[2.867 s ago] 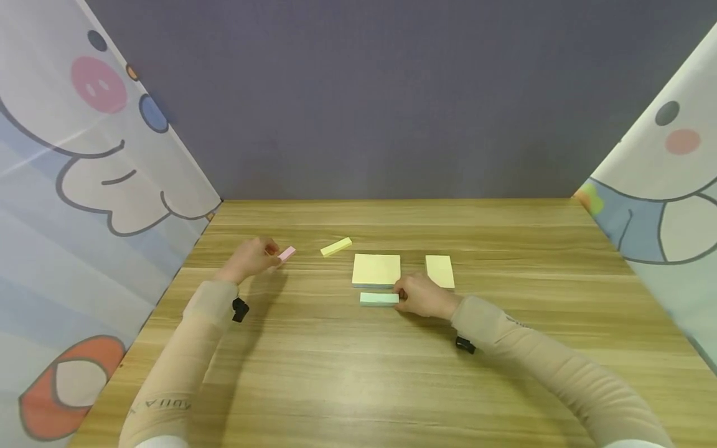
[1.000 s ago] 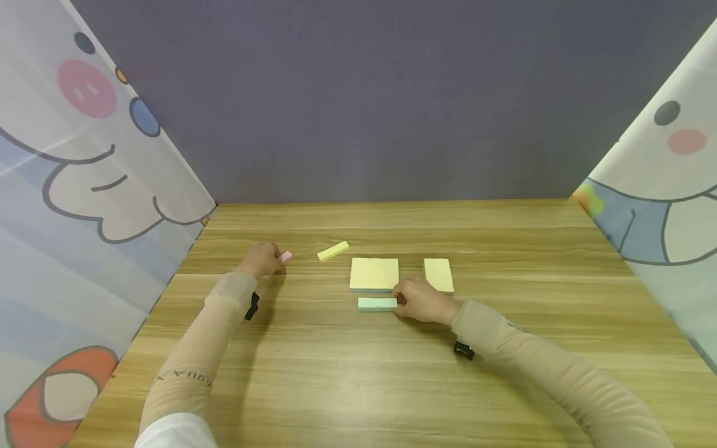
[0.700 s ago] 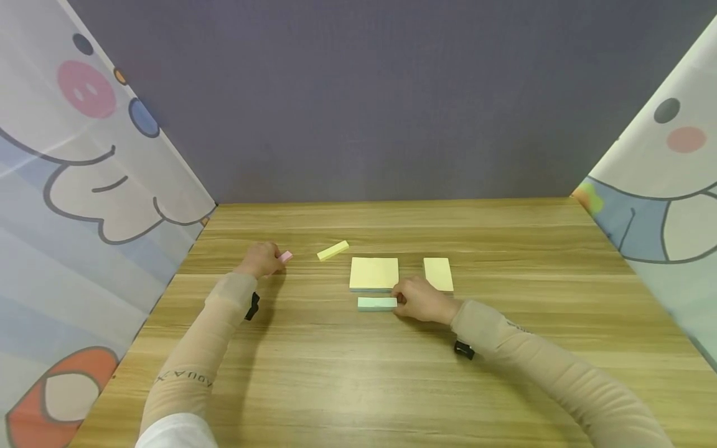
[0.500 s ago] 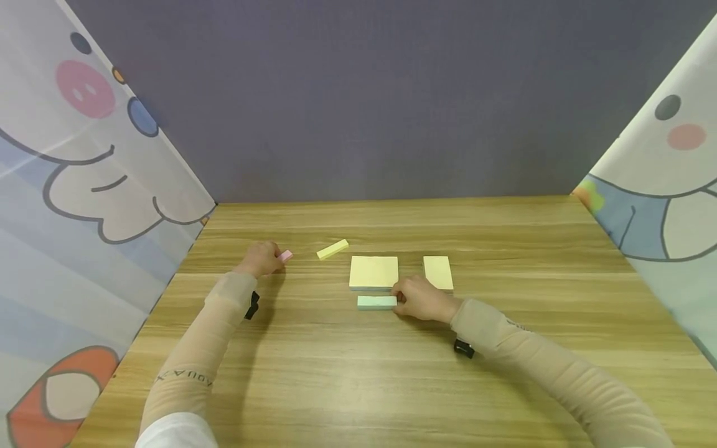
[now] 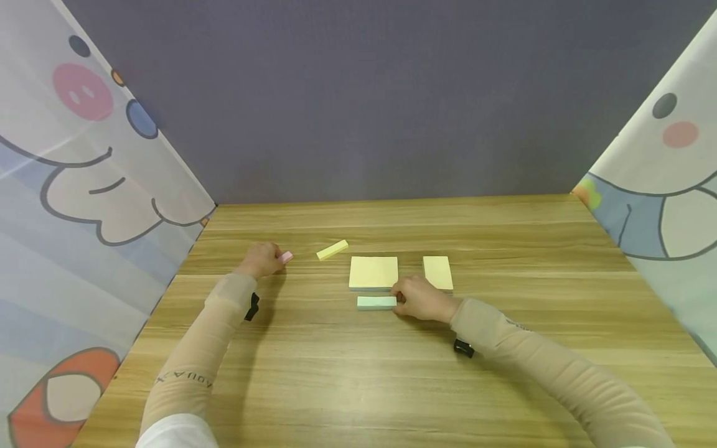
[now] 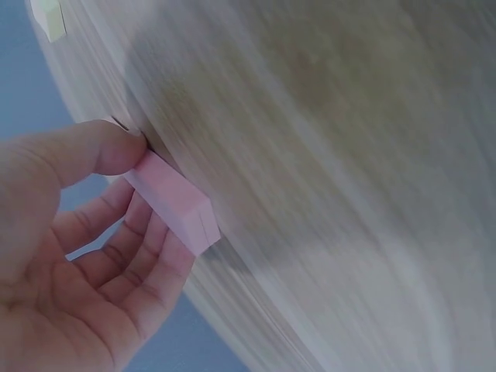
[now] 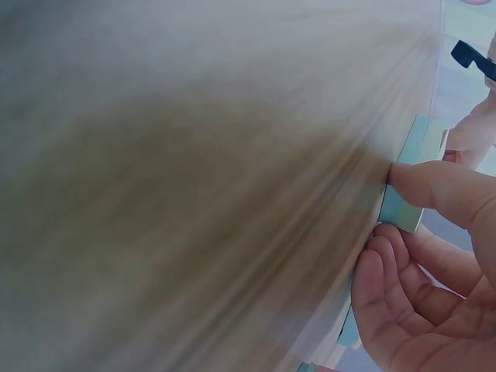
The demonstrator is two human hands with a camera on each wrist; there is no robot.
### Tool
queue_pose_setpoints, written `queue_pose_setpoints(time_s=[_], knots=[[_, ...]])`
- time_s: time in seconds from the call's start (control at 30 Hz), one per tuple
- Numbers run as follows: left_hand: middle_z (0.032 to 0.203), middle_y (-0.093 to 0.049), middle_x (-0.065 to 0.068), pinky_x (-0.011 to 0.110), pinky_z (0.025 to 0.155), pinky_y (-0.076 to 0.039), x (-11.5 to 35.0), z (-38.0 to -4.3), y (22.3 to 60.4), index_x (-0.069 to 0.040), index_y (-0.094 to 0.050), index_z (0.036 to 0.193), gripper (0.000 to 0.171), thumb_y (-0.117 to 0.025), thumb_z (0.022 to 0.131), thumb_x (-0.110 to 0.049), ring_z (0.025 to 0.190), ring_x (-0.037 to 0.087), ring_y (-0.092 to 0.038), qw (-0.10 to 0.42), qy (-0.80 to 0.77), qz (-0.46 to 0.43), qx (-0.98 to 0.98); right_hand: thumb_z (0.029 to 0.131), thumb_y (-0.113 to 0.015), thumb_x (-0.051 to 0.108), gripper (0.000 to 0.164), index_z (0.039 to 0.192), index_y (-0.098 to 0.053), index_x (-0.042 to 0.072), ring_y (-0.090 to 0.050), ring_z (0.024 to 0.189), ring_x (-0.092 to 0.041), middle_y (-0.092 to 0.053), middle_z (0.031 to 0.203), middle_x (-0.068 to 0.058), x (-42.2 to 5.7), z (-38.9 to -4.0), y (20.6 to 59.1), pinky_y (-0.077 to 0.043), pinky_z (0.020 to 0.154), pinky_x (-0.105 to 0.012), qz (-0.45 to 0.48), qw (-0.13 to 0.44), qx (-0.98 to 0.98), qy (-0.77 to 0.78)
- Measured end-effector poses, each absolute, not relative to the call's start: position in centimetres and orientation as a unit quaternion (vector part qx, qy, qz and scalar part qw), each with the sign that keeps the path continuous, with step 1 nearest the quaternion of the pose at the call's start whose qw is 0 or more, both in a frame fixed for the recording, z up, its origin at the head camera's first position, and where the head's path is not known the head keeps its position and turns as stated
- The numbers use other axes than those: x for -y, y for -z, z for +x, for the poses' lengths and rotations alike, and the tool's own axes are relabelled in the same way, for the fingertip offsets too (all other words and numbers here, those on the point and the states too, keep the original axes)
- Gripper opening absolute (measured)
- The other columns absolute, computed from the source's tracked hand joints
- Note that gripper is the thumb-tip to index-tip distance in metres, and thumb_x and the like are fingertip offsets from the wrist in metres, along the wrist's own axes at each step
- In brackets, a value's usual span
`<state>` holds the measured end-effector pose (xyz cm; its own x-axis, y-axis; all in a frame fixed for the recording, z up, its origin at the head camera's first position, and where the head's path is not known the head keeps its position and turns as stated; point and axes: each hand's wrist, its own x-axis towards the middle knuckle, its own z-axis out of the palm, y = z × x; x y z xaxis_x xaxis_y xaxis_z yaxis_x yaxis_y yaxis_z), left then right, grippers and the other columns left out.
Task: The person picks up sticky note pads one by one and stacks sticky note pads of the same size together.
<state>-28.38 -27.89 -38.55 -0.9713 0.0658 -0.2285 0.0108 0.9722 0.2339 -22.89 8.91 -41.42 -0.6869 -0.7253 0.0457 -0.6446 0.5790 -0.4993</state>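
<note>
In the head view my left hand (image 5: 262, 259) is at the far left of the desk, on a pink sticky-note pad (image 5: 286, 256). The left wrist view shows the thumb over one side of this narrow pink block (image 6: 174, 194) and the curled fingers under the other. My right hand (image 5: 424, 300) pinches the right end of a mint-green strip pad (image 5: 375, 303). In the right wrist view the thumb lies on the green pad (image 7: 416, 147), with the fingertips at its lower end. Directly behind it is a wide pale-yellow sticky-note stack (image 5: 373, 272).
A narrow yellow pad (image 5: 332, 250) lies slanted between the pink pad and the wide stack. Beyond my right hand is a smaller pale-yellow pad (image 5: 438, 272). A dark grey panel (image 5: 358, 99) rises along the back of the wooden desk (image 5: 347, 373), with printed curtains (image 5: 84, 186) at both sides.
Since the earliest frame, my left hand has shifted a little and closed farther over the pink pad. The right hand keeps its hold on the green pad. The head view has tilted slightly.
</note>
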Motion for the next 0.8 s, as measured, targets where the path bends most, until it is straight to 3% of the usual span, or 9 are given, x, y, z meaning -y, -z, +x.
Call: queue_pose_setpoints(time_s=[0.47, 0.8], knots=[[0.094, -0.065, 0.016, 0.033, 0.066, -0.046, 28.16, -28.53, 38.84, 0.002, -0.065, 0.096, 0.026, -0.065, 0.077, -0.015, 0.074, 0.023, -0.054, 0.113, -0.123, 0.026, -0.986, 0.076, -0.073, 0.012, 0.016, 0.086, -0.067, 0.001, -0.05, 0.068, -0.007, -0.061, 0.076, 0.0, -8.94, -22.98, 41.59, -0.045, 0.063, -0.019, -0.387, 0.079, -0.886, 0.244], [0.093, -0.065, 0.017, 0.038, 0.07, -0.047, 28.16, -28.19, 38.59, 0.002, -0.065, 0.097, 0.026, -0.061, 0.076, -0.014, 0.076, 0.025, -0.055, 0.103, -0.117, 0.035, -0.987, 0.077, -0.072, 0.012, 0.013, 0.085, -0.067, 0.003, -0.053, 0.07, -0.008, -0.062, 0.077, -0.001, -8.89, -22.9, 41.48, -0.047, 0.064, -0.02, -0.382, 0.086, -0.888, 0.241]])
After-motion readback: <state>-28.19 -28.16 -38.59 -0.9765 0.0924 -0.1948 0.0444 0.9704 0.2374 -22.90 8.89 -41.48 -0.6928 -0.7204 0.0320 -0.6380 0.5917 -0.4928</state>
